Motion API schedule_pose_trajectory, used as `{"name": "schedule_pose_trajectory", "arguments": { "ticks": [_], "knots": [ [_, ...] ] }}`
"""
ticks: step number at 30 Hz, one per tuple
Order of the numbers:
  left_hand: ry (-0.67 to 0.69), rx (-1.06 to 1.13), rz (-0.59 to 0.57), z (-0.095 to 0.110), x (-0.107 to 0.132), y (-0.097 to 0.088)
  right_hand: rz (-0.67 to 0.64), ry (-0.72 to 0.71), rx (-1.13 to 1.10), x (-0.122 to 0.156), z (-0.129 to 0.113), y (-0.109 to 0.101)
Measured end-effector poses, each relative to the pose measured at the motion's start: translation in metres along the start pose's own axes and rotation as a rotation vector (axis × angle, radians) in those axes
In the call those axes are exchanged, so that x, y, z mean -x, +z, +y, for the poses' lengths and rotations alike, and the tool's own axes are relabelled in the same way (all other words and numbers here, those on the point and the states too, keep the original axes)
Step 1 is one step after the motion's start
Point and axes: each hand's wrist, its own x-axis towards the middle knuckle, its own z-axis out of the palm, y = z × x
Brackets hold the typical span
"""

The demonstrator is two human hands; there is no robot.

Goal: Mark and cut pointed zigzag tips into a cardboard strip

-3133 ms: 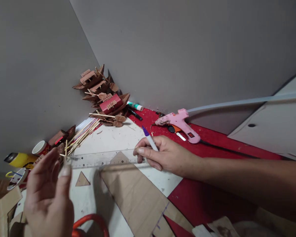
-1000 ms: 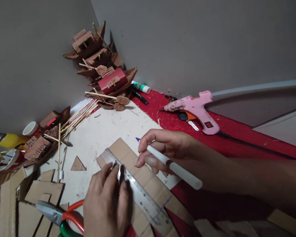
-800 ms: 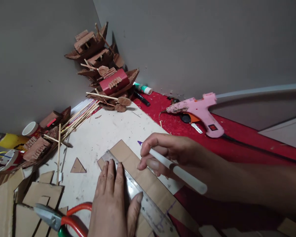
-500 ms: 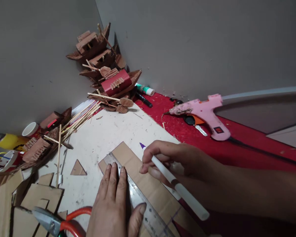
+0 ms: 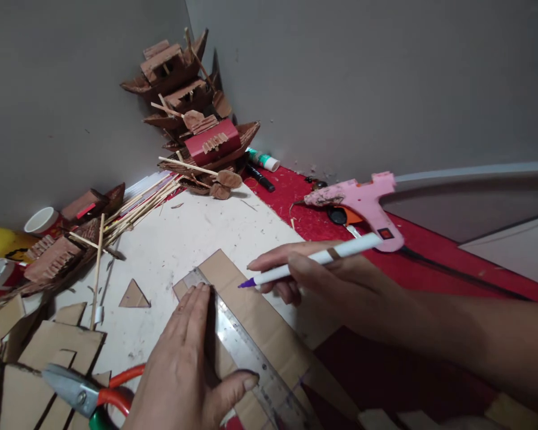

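Observation:
My left hand (image 5: 177, 361) lies with fingers extended and thumb spread, pressing along a clear ruler (image 5: 240, 334). Under the ruler is a brown cardboard strip (image 5: 269, 319), set at a slant, with purple marks across its near part. Pinched in my right hand (image 5: 341, 283) is a white felt-tip marker (image 5: 352, 246) with a purple tip. Its tip is over the strip, to the right of the ruler's far end; I cannot tell whether it touches. A small cardboard triangle (image 5: 134, 294) sits left of the strip.
Orange-handled shears (image 5: 74, 388) rest on cardboard pieces (image 5: 63, 346) at left. A pink glue gun (image 5: 363, 197) lies on the red surface (image 5: 289, 209) at right. Cardboard model boats (image 5: 215, 143) are stacked in the corner, near thin sticks (image 5: 146, 206) and cups (image 5: 42, 222).
The marker has swung from pointing up and away to a flatter slant, its purple tip now over the cardboard. My left fingers have shifted left towards the ruler's edge. The view has moved slightly.

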Motion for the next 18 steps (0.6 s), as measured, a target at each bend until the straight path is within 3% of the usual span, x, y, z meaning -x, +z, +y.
{"name": "schedule_pose_trajectory", "arguments": {
  "ticks": [5,10,18],
  "knots": [
    [-0.047,0.068,0.003,0.001,0.001,0.004,0.008,0.17,-0.173,-0.015,0.004,0.013],
    [0.025,0.036,0.043,0.002,0.001,0.002,0.046,0.284,-0.145,-0.031,-0.002,0.031],
    [0.206,-0.174,0.061,0.003,-0.001,-0.007,-0.01,0.253,-0.102,-0.036,0.027,0.045]
  ]
}}
